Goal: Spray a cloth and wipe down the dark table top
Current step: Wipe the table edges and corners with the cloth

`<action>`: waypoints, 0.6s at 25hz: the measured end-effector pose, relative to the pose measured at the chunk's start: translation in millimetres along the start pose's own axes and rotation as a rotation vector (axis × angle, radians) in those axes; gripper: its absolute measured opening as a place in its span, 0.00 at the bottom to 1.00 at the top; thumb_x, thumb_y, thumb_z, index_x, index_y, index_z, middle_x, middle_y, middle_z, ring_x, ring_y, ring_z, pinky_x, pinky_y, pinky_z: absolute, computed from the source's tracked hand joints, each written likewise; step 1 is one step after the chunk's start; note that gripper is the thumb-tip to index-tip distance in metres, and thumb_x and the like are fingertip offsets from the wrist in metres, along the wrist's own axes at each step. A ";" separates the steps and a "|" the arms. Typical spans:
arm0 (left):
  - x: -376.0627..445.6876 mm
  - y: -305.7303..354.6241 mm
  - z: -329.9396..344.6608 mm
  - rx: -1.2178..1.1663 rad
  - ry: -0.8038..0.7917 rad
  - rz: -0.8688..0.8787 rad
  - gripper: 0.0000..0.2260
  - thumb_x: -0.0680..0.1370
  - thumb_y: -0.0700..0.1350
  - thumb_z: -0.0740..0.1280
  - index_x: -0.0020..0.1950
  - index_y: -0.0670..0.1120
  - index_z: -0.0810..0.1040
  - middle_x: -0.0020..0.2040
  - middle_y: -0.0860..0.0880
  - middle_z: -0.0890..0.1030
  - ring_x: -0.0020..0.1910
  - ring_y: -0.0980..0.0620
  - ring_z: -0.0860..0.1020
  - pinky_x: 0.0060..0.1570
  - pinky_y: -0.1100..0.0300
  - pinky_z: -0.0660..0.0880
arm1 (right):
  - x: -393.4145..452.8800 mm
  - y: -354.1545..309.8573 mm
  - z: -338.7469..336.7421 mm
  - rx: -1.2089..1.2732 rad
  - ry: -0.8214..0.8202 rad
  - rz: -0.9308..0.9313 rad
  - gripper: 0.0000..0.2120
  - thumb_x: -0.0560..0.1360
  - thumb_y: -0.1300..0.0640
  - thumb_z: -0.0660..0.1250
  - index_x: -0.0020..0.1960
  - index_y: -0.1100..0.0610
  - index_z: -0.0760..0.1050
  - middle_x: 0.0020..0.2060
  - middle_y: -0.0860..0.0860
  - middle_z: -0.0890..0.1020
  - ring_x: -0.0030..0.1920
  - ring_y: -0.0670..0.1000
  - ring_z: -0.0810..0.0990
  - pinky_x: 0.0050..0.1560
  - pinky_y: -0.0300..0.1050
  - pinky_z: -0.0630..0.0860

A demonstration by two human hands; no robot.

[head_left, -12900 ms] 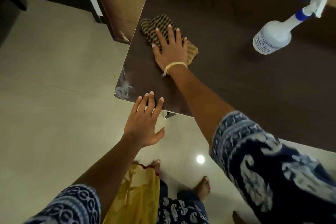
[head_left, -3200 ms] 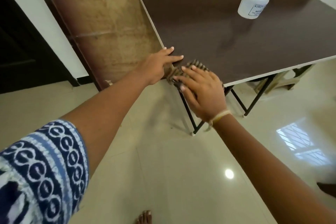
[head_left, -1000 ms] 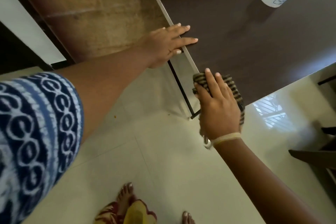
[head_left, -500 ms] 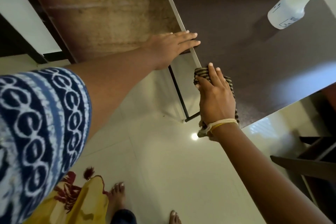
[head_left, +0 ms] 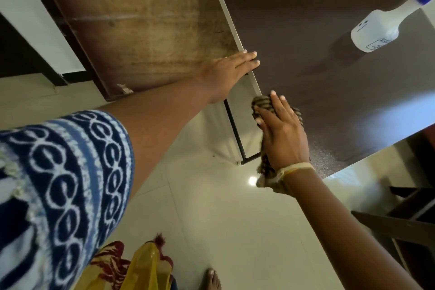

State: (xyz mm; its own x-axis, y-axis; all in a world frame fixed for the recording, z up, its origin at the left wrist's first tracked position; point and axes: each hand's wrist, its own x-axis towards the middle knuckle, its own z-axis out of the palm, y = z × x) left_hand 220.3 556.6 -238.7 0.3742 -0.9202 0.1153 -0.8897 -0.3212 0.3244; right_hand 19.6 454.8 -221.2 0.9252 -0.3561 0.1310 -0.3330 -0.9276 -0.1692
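The dark table top [head_left: 329, 82] fills the upper right of the head view. My right hand [head_left: 283, 135] presses a striped brown cloth [head_left: 263, 103] onto the table's near left corner, and part of the cloth hangs off the edge below my wrist. My left hand [head_left: 229, 73] lies flat with fingers apart on the table's white left edge, holding nothing. A white spray bottle [head_left: 379, 30] with a blue nozzle stands on the table at the far right, apart from both hands.
A brown wooden panel [head_left: 146, 21] stands against the table's left side. Black table legs [head_left: 235, 129] show under the corner over a glossy tiled floor [head_left: 223, 219]. Dark furniture [head_left: 404, 219] sits at the right, near the table's front edge.
My right hand has slid the cloth along the left edge toward the left hand over the last second. The left hand has stayed on the edge.
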 end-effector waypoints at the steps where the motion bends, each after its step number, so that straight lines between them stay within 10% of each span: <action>1: -0.1 2.2 -3.6 -0.015 -0.013 -0.007 0.39 0.73 0.25 0.59 0.80 0.49 0.53 0.80 0.51 0.51 0.79 0.53 0.51 0.70 0.57 0.64 | 10.3 0.5 1.0 -0.003 -0.012 -0.015 0.16 0.81 0.53 0.59 0.65 0.54 0.78 0.74 0.56 0.67 0.75 0.59 0.62 0.72 0.51 0.59; 15: -4.4 136.2 -2.1 0.012 -0.197 -0.056 0.21 0.84 0.48 0.52 0.78 0.56 0.58 0.80 0.52 0.53 0.79 0.50 0.51 0.76 0.51 0.52 | -107.2 109.8 -25.1 0.360 0.100 -0.322 0.13 0.75 0.57 0.64 0.56 0.59 0.82 0.62 0.53 0.80 0.70 0.50 0.72 0.71 0.47 0.68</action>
State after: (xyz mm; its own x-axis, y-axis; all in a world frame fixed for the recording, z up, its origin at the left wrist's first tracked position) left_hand 98.0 517.4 -193.0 0.3659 -0.9263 -0.0893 -0.8725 -0.3749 0.3134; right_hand -120.7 388.3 -229.3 0.9430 -0.0827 0.3222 0.0676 -0.9007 -0.4292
